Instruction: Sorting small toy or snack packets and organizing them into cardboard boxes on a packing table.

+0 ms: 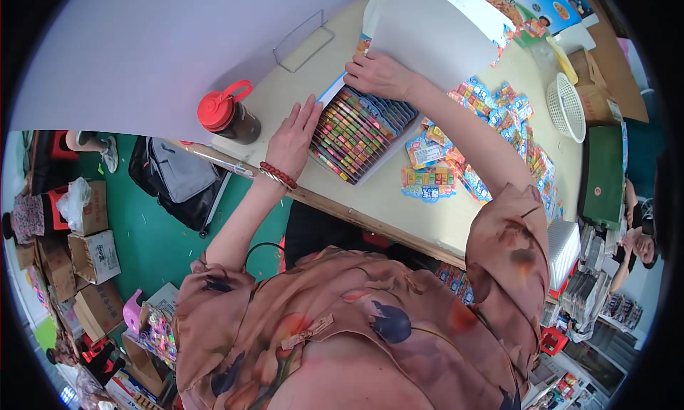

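Note:
A white display box (331, 91) stands on the table in front of me, filled with tight rows of colourful blister-like packs (356, 136) on blue cards. Its large white lid (427, 36) is raised at the far side. My left hand (291, 136), wearing red beads and a bangle, lies with fingers stretched against the box's left side. At the far left corner, my right hand (377, 75) has its fingers bent over the box's edge and pinches it near the lid. Its fingertips are partly hidden.
Loose blue and orange carded packs (491, 118) lie heaped on the right of the table (385, 210). A dark bottle with a red lid (226, 114) stands at the left, near a wire stand (303, 43). Farther right are a white basket (565, 107) and a green box (602, 175).

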Tool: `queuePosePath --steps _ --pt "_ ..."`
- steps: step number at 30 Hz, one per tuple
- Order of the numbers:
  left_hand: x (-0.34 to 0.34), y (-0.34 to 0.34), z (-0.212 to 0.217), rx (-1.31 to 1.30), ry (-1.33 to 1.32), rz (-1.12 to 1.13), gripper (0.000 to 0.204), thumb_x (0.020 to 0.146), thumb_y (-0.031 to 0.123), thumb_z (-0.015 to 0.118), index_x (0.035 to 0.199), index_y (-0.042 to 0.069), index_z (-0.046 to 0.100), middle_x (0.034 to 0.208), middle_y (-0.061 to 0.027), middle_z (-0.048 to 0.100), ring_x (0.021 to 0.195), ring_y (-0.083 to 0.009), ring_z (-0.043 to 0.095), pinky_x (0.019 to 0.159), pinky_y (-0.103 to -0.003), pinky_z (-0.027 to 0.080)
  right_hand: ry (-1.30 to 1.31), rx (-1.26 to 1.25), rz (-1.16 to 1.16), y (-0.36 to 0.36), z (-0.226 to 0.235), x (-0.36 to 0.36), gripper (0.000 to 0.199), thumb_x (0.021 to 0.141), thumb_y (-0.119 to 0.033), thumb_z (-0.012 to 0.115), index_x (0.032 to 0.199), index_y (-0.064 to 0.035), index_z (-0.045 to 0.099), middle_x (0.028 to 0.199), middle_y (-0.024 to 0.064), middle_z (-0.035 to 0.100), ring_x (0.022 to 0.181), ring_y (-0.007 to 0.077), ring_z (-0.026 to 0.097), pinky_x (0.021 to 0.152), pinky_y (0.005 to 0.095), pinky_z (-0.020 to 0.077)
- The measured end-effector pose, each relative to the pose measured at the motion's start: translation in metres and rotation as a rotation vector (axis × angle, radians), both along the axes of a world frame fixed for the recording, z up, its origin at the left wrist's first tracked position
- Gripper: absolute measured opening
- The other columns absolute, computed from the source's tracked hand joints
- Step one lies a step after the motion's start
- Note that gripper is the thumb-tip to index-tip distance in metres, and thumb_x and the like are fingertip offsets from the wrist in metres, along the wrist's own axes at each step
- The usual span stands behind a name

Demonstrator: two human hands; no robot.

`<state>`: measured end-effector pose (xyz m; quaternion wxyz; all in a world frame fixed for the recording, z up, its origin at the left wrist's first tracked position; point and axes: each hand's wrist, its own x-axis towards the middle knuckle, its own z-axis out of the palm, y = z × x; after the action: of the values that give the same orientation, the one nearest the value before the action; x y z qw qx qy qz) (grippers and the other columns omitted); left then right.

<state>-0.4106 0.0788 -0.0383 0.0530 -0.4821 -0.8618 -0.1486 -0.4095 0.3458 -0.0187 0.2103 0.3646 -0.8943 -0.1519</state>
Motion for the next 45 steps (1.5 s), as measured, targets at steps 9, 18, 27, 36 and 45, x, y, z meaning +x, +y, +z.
queuePosePath --steps 9,18,27,36,45 --pt "-0.027 -0.018 0.020 -0.083 -0.436 -0.237 0.053 0.096 0.027 0.041 0.145 0.016 0.025 0.151 -0.0136 0.020 0.133 -0.0430 0.028 0.107 -0.046 0.033 -0.682 -0.326 -0.285 -0.024 0.056 -0.035 0.017 0.077 -0.025 0.067 0.080 -0.0086 0.071 0.077 0.0089 0.064 0.083 0.0256 0.062 0.068 0.0398 0.0496" --pt "-0.016 -0.020 0.024 -0.209 -0.418 -0.091 0.055 0.096 0.050 0.032 0.146 0.027 0.025 0.153 -0.0085 0.020 0.139 -0.0340 0.021 0.107 -0.054 0.027 -1.048 -0.129 -0.340 -0.016 0.040 -0.082 0.024 0.060 -0.022 0.079 0.075 -0.0051 0.071 0.071 0.0092 0.066 0.071 0.0272 0.065 0.060 0.0387 0.0488" --pt "-0.016 -0.019 0.011 -0.191 -0.336 -0.074 0.055 0.096 0.048 0.036 0.146 0.029 0.025 0.153 -0.0097 0.018 0.139 -0.0358 0.019 0.108 -0.054 0.025 -0.421 0.232 -0.271 -0.003 0.030 -0.057 0.016 0.064 -0.017 0.074 0.074 -0.0049 0.069 0.080 0.0048 0.064 0.101 0.0232 0.055 0.089 0.0388 0.0408" --pt "0.042 0.009 0.043 0.335 -0.244 -0.311 0.052 0.074 0.033 0.073 0.117 0.008 0.058 0.108 -0.0117 0.057 0.099 -0.0291 0.054 0.082 -0.040 0.042 -1.024 -0.609 -0.387 0.003 0.066 0.106 0.022 0.070 -0.024 0.074 0.084 -0.0074 0.073 0.076 0.0067 0.062 0.094 0.0250 0.052 0.075 0.0361 0.0462" --pt "0.084 0.031 0.014 0.423 -0.688 -0.150 0.040 0.083 -0.002 0.055 0.123 0.002 0.051 0.082 -0.0178 0.059 0.078 -0.0330 0.059 0.069 -0.038 0.047 -0.936 -0.770 -0.319 0.006 0.017 0.108 0.022 0.083 -0.026 0.063 0.078 -0.0049 0.067 0.074 0.0053 0.055 0.090 0.0235 0.046 0.082 0.0361 0.0404"
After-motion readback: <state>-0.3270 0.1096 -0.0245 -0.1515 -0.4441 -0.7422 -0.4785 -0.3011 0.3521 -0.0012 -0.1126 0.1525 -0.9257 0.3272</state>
